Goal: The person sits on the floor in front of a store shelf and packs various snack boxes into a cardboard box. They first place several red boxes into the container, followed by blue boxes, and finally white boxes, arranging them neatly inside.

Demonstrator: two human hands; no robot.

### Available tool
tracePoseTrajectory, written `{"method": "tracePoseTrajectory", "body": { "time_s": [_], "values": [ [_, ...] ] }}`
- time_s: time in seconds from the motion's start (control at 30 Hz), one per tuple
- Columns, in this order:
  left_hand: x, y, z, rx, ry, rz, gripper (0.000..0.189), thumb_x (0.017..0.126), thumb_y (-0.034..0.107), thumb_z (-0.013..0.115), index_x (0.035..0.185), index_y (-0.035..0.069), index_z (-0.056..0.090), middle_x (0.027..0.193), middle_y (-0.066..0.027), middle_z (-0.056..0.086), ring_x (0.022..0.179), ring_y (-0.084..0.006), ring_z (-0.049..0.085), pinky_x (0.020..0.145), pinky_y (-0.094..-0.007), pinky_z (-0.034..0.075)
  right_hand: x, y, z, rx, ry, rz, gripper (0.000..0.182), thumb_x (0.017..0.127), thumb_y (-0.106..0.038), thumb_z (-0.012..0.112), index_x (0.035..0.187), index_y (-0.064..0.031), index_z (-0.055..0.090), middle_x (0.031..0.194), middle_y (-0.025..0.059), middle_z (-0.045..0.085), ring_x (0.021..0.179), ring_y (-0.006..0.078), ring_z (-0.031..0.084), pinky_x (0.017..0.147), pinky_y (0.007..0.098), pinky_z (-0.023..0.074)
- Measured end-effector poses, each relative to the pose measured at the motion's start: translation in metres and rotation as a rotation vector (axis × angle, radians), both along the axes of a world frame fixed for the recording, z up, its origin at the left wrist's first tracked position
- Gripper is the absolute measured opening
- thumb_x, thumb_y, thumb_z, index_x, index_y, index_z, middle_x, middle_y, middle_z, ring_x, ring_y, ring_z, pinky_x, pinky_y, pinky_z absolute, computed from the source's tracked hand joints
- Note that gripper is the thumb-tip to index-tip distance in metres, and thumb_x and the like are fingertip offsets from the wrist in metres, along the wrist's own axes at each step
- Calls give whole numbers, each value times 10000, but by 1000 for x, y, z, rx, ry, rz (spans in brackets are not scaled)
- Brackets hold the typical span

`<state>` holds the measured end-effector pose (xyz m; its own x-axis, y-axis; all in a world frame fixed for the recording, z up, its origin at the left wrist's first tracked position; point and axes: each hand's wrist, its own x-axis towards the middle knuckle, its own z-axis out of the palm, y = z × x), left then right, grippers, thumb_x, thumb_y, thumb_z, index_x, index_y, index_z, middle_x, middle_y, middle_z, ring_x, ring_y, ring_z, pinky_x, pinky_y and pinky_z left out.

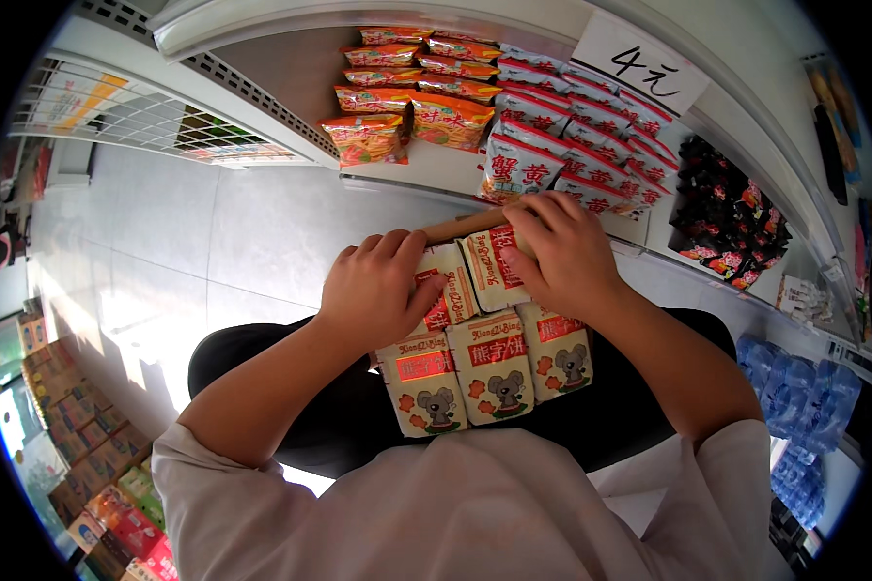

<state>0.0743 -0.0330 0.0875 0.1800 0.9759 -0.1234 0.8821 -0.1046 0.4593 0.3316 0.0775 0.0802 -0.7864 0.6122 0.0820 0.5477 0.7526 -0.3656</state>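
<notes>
Several cream-coloured biscuit packets [491, 363], printed with a grey koala and red label bands, rest together on my lap in two rows. My left hand [374, 287] wraps the far left packet [447, 279], thumb on its face and fingertips by a brown cardboard edge [465, 224]. On the other side, my right hand [567, 250] curls its fingers over that edge, thumb against the far right packet [493, 265]. The cardboard runs along the far side of the packets; what lies under them is hidden.
Ahead, a white shelf [436, 161] holds orange snack bags [447, 120], silver-and-red bags [523, 163] and black packets [730, 218]. A handwritten sign [639, 62] hangs above. Bottled water packs [799, 392] stand right, stacked cartons [87, 436] left, a wire rack [152, 109] far left.
</notes>
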Motion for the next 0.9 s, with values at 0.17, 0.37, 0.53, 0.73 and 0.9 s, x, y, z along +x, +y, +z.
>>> {"method": "tracePoseTrajectory", "body": {
  "time_s": [0.17,0.37,0.53,0.73,0.9],
  "values": [
    [2,0,-2,9,2,14,441,920,300,691,1222,-7,597,1108,-178,699,999,-372,694,822,-475,562,1,0,-11,63,81,-15,407,928,-306,687,1231,-37,660,1197,119,653,1129,307,603,890,466,521],
    [6,1,-3,-23,36,43,429,925,308,685,1213,1,605,1079,-163,699,985,-367,693,822,-479,560,3,0,-7,6,68,-12,425,934,-267,678,1266,-4,645,1203,129,659,1121,319,608,938,459,514],
    [8,0,-2,2,55,24,434,943,322,674,1233,7,599,1062,-165,698,987,-373,695,831,-489,560,5,-1,-9,8,8,-33,409,936,-275,672,1267,-35,648,1181,105,659,1112,304,611,922,458,520],
    [1,5,27,-89,137,-23,467,951,312,682,1294,17,566,1099,-191,688,951,-401,711,822,-494,575,11,5,5,126,-19,26,405,958,-284,666,1285,-47,638,1189,108,658,1111,299,621,917,462,528],
    [6,-10,43,71,98,-68,514,916,292,721,1318,21,548,1174,-181,673,991,-373,711,834,-476,577,19,6,59,56,237,-141,257,920,-143,714,1144,-19,688,1057,115,718,856,258,707,767,385,576]
  ]
}}
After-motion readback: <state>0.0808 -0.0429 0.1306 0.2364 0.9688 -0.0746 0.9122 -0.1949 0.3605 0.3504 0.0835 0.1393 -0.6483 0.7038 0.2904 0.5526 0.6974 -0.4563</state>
